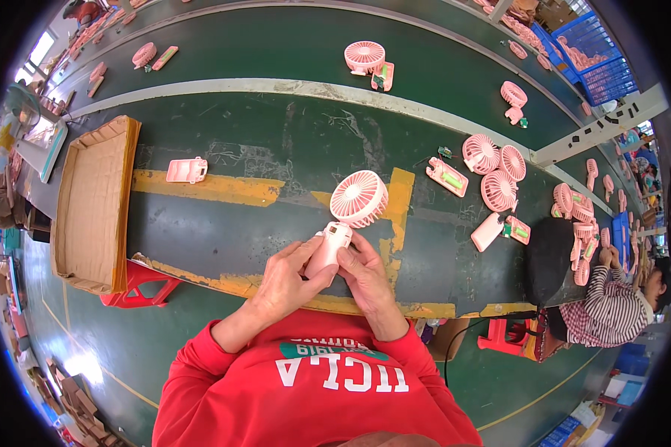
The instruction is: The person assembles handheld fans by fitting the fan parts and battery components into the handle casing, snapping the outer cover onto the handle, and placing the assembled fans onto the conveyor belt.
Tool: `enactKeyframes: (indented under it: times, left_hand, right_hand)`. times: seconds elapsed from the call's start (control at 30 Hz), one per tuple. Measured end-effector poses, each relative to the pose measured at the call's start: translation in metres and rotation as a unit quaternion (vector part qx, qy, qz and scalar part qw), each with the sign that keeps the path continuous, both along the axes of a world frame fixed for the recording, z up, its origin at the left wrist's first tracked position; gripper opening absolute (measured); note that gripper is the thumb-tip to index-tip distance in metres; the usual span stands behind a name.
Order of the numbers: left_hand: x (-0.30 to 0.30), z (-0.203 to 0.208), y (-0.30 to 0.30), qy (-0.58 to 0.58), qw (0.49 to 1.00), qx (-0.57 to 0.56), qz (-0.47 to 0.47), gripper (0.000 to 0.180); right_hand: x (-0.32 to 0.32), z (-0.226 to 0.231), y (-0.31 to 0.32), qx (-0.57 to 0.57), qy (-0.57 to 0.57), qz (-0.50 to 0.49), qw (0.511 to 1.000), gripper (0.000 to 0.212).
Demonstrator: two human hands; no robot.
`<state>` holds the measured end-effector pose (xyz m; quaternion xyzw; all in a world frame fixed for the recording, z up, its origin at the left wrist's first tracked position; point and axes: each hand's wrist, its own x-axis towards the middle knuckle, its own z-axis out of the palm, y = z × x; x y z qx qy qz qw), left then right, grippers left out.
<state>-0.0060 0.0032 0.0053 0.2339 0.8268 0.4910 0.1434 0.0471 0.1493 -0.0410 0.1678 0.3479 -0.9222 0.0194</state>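
Note:
A pink handheld fan [358, 200] is held over the near edge of the dark green table, its round grille pointing away from me. My left hand [289, 277] wraps round the fan's handle from the left, thumb across the lower part. My right hand [368, 279] grips the same handle from the right, with its fingertips along the side. A small dark opening shows near the top of the handle. To the left of the fan lies a pink handle shell [187, 170], apart from both hands.
An open cardboard tray [89, 208] stands at the left. Several fan heads [499, 191], a half-shell with green parts [447, 176] and a pale handle cover [487, 232] lie to the right. A black rounded object [548, 261] sits near a co-worker in a striped top [613, 304]. Further fan parts [364, 56] rest beyond the rail.

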Motion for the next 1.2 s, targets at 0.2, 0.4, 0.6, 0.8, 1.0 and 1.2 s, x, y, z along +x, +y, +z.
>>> enactKeyframes:
  times: [0.2, 0.4, 0.6, 0.8, 1.0, 1.2]
  left_hand:
    - [-0.001, 0.001, -0.003, 0.043, 0.999, -0.028, -0.012, 0.048]
    - [-0.007, 0.009, -0.005, -0.063, 0.998, -0.004, -0.016, 0.048]
    - [-0.008, 0.011, -0.005, -0.019, 0.999, -0.033, -0.038, 0.048]
    - [-0.007, 0.011, -0.005, 0.0, 0.997, -0.045, -0.059, 0.047]
    - [0.001, 0.001, -0.004, 0.074, 0.996, -0.036, -0.036, 0.045]
    - [0.012, -0.001, 0.004, 0.179, 0.979, -0.094, -0.007, 0.044]
  right_hand:
    - [-0.001, -0.001, -0.001, 0.013, -0.004, 0.0, 1.0, 0.05]
    - [-0.001, 0.0, 0.002, 0.017, -0.015, 0.019, 1.0, 0.05]
    - [0.0, 0.002, 0.002, 0.013, -0.011, 0.027, 0.999, 0.05]
    - [0.002, 0.0, 0.003, 0.022, 0.006, 0.031, 0.999, 0.05]
    - [0.005, 0.002, 0.0, 0.038, 0.02, 0.031, 0.999, 0.05]
    - [0.004, 0.0, -0.008, 0.057, 0.001, -0.002, 0.998, 0.043]
